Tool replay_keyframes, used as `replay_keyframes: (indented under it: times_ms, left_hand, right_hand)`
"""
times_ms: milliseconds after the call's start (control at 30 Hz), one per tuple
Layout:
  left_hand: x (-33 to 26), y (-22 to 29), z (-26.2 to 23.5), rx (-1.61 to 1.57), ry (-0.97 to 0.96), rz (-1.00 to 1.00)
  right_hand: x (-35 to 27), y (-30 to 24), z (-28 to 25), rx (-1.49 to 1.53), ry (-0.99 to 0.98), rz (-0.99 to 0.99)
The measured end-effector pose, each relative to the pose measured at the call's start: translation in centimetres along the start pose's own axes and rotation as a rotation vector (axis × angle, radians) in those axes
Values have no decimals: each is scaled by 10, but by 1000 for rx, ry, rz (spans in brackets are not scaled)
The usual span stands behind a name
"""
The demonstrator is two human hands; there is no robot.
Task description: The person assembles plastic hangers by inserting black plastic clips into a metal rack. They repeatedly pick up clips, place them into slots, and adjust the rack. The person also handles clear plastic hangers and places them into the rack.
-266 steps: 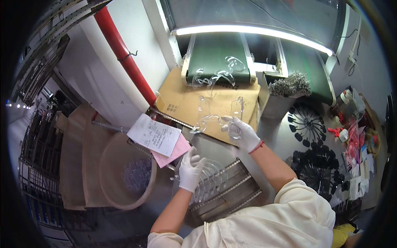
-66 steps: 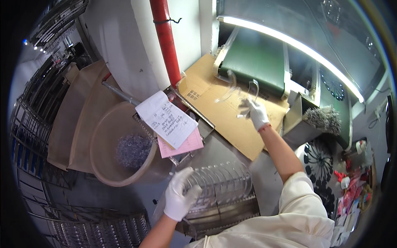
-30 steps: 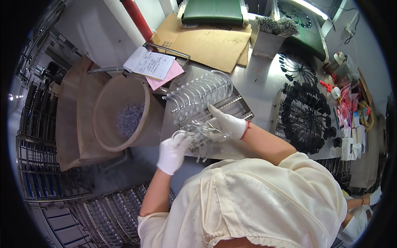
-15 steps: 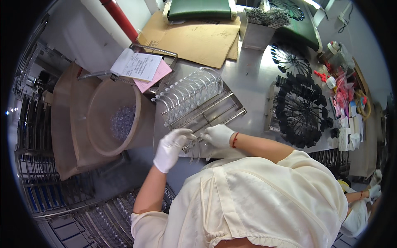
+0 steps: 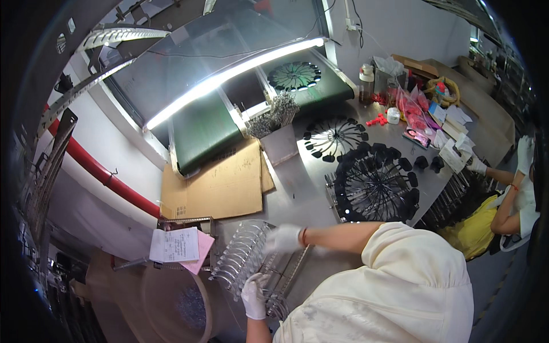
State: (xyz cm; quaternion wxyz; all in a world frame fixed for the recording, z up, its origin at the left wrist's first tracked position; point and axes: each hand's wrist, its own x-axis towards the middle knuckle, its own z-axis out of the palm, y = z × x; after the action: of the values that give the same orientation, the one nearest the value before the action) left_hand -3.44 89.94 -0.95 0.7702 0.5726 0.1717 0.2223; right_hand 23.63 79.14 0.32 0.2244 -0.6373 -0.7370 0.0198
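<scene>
A: List the items along the bench, left to right, with counts.

B: One round tan tub [image 5: 171, 297] at the lower left, with a heap of small clear pieces [image 5: 191, 307] inside; too small to count. Just above it, one white sheet of paper [image 5: 174, 244] lying on one pink sheet [image 5: 203, 254]. Behind these, one flat piece of cardboard [image 5: 220, 186] on the steel table [image 5: 297, 188].

A: And the wire rack?

B: One wire rack [image 5: 280, 274] in front of the person, carrying one row of clear curved pieces [image 5: 240, 257] set upright, side by side. The count is probably over ten; the blur prevents an exact figure.

A: State of the hands?

B: Both wear white gloves and are apart. The left hand [image 5: 253, 295] rests at the near end of the rack, fingers curled on the clear pieces. The right hand [image 5: 283, 238] lies on the far end of the same row, fingers closed loosely over the top. Whether either hand has a firm grip cannot be determined.

A: Further right?

B: Three black spoked wheels: one [image 5: 374, 183] on a stand next to the person's right arm, one [image 5: 331, 137] flat on the table behind it, one [image 5: 294, 75] on the green mat [image 5: 309, 86]. One grey box of thin rods [image 5: 277, 128] stands between the cardboard and the second wheel. One other person [image 5: 514, 194] sits at the far right, gloved.
</scene>
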Motion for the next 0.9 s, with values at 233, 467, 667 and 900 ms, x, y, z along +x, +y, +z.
replay_keyframes:
  times_ms: [233,467,667,900]
  left_hand:
    - [0,-3,-11,-26,50,3]
    - [-22,25,-1,-75,217,-145]
    - [2,40,26,24,231,-159]
    - [-7,65,24,122,349,-144]
  right_hand:
    - [54,153,-164,-32,996,867]
    - [126,188,-211,-253,486,1109]
    - [125,261,-198,-339,870,1169]
    - [109,187,-213,-378,537,1083]
